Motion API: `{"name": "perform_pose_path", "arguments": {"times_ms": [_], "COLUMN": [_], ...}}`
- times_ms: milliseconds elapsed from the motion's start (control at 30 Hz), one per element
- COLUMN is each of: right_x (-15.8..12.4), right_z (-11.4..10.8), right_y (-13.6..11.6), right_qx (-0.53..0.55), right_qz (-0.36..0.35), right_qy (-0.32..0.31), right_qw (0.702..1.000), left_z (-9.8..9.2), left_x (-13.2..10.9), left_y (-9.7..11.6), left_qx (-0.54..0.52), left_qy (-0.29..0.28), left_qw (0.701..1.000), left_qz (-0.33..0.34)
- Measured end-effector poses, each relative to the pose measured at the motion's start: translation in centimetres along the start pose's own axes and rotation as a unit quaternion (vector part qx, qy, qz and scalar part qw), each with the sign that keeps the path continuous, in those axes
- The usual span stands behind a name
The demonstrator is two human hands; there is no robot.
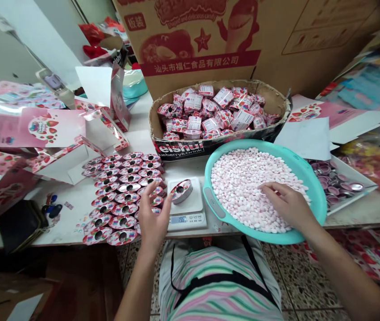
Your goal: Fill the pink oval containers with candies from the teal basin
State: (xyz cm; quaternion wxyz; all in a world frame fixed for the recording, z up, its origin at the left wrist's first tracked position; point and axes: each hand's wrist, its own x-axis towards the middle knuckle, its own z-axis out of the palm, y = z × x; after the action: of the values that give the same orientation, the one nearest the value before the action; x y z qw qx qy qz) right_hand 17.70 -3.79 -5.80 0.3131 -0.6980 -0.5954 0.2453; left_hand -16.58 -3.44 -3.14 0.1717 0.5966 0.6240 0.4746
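Note:
My left hand [154, 214] is open, thumb and fingers apart, beside a small oval box [181, 191] on a white digital scale [190, 221]. The box has a strawberry-print wrapper and a dark round hole on top. The scale's display seems to show the digits 196; a decimal point is hard to make out. To the left, similar oval boxes [126, 197] stand in tight rows. My right hand [285, 203] reaches over a turquoise basin [319, 196] full of small pale pink candies [246, 191]. Its thumb and fingertips pinch together at the candies, partly hiding what they hold.
Behind the scale, a cut-down carton [183, 149] holds many wrapped boxes. A white tray of purple spoons [340, 185] stands right of the basin. Strawberry-print cartons [56, 127] and a black pouch [21, 225] lie left. A large cardboard box [203, 53] closes off the back.

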Motion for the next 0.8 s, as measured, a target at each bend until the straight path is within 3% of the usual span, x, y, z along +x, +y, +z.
{"name": "perform_pose_path", "arguments": {"times_ms": [133, 267, 700, 800], "right_x": [0.0, 0.0, 0.0, 0.0], "right_z": [0.1, 0.1, 0.0, 0.4], "right_y": [0.0, 0.0, -0.3, -0.1], "right_qx": [0.003, 0.003, -0.003, -0.039], "right_qz": [-0.018, -0.024, -0.020, -0.027], "right_qy": [0.007, 0.004, -0.017, -0.048], "right_qw": [1.000, 1.000, 1.000, 0.998], "left_z": [-1.6, -2.0, -1.5, -1.4], "left_x": [-0.2, -0.2, 0.1, 0.1], "left_y": [0.3, -0.2, -0.5, -0.4], "left_qx": [-0.017, -0.025, -0.028, -0.024], "left_qy": [0.049, 0.067, 0.028, 0.026], "left_qw": [0.999, 0.997, 0.998, 0.998], "left_qz": [-0.012, -0.030, -0.047, -0.047]}}
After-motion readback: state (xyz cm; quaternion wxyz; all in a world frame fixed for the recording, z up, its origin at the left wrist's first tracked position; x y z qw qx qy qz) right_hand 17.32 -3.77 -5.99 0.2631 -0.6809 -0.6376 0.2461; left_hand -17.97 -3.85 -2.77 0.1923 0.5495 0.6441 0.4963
